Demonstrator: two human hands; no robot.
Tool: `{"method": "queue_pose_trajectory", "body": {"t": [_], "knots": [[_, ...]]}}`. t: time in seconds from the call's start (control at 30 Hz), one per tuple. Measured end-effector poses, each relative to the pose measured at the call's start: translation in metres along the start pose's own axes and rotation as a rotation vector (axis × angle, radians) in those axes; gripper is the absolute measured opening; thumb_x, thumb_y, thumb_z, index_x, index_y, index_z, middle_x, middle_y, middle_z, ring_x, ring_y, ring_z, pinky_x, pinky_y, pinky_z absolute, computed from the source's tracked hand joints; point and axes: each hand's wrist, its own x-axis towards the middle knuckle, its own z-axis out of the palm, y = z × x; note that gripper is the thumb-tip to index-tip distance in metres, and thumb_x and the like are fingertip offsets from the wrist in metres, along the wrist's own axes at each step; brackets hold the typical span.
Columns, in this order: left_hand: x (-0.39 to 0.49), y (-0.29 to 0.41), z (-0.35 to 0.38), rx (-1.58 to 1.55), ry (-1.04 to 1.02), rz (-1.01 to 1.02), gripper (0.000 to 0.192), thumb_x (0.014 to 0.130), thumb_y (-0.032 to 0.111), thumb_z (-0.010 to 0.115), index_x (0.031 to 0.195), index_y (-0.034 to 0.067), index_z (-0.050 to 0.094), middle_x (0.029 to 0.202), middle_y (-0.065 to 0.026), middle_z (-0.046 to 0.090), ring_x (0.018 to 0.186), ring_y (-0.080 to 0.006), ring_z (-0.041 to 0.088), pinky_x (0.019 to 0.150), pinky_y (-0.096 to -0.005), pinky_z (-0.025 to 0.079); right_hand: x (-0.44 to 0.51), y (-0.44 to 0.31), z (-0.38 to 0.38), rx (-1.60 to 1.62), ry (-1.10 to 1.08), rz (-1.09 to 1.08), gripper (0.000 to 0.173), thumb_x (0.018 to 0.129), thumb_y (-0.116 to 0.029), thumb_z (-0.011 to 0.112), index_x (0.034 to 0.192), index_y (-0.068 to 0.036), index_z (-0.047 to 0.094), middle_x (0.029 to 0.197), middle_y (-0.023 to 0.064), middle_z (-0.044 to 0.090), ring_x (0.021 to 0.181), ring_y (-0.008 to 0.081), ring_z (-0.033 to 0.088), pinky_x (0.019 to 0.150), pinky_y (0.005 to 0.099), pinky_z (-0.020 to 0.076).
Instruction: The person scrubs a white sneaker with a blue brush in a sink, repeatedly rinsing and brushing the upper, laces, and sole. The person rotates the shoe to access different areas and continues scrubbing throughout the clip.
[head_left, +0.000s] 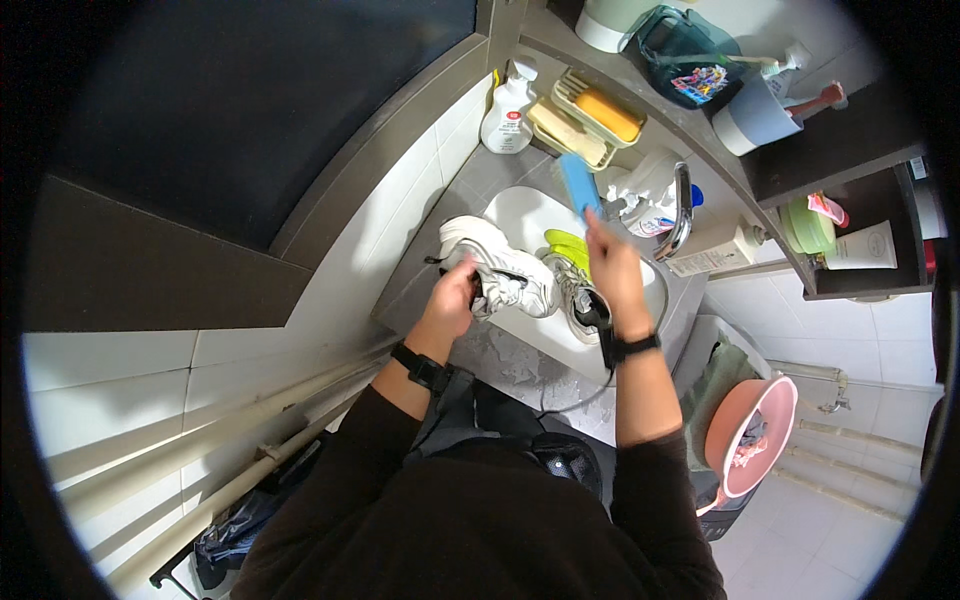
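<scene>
My left hand (452, 297) grips a white sneaker (499, 264) by its opening, tilted on its side over the left part of the white sink (517, 206). In my right hand (616, 271) is a blue brush (579, 184), raised over the basin and blurred. A second sneaker (576, 300), pale with a dark inside, rests in the sink beneath my right hand. Bright yellow-green insoles (568, 247) lie behind it, partly hidden by my fingers.
A chrome faucet (679, 214) rises at the sink's right rear, near a clear plastic jug (651, 199). Behind the basin stand a white pump bottle (511, 112) and soap trays (566, 139). A shelf (660, 112) overhangs the right side. A pink basin (780, 405) sits at right.
</scene>
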Motion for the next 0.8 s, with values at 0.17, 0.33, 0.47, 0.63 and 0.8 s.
{"method": "queue_pose_trajectory", "body": {"t": [0.17,0.33,0.47,0.63,0.8], "knots": [[0.012,-0.013,0.021,0.055,0.082,0.094,0.059,0.098,0.046,0.041,0.132,-0.001,0.041,0.127,-0.0118,0.052,0.114,-0.0231,0.051,0.1,-0.0368,0.039,-0.073,-0.019,0.013,0.144,-0.374,0.152,0.017,0.092,-0.015,0.059,0.102,-0.005,0.068,0.101,0.0186,0.067,0.086,0.0199,0.069,0.078,0.0324,0.0521],[0.016,-0.035,0.043,0.092,0.078,0.003,0.05,0.097,0.041,0.048,0.125,0.001,0.047,0.116,-0.0105,0.058,0.109,-0.0207,0.054,0.096,-0.0363,0.043,-0.088,-0.029,0.021,0.265,-0.184,-0.065,0.029,0.09,-0.017,0.059,0.119,-0.016,0.064,0.08,0.0221,0.063,0.065,0.0419,0.06,0.061,0.0417,0.0501],[0.015,-0.045,0.059,-0.016,-0.006,0.002,0.051,0.096,0.043,0.048,0.127,0.002,0.046,0.117,-0.0114,0.057,0.108,-0.0237,0.055,0.095,-0.0396,0.044,-0.092,-0.02,0.007,0.03,-0.378,0.271,0.025,0.09,-0.009,0.058,0.114,-0.011,0.066,0.111,0.0132,0.065,0.086,0.0269,0.069,0.078,0.0316,0.0532],[0.016,-0.045,0.077,0.024,0.032,-0.079,0.054,0.096,0.045,0.045,0.13,0.003,0.042,0.123,-0.0108,0.054,0.112,-0.0251,0.053,0.099,-0.0408,0.041,-0.091,-0.01,-0.002,0.13,-0.073,-0.006,0.03,0.09,-0.02,0.06,0.12,-0.016,0.062,0.071,0.0218,0.061,0.063,0.0382,0.062,0.058,0.0412,0.05],[0.015,-0.043,0.081,-0.053,0.094,-0.033,0.058,0.096,0.048,0.042,0.133,0.003,0.039,0.127,-0.0132,0.052,0.115,-0.0271,0.051,0.103,-0.0405,0.038,-0.099,-0.005,-0.006,0.124,-0.166,0.231,0.031,0.093,-0.014,0.055,0.123,-0.014,0.061,0.083,0.0211,0.066,0.071,0.0306,0.068,0.065,0.0357,0.0528]]}}
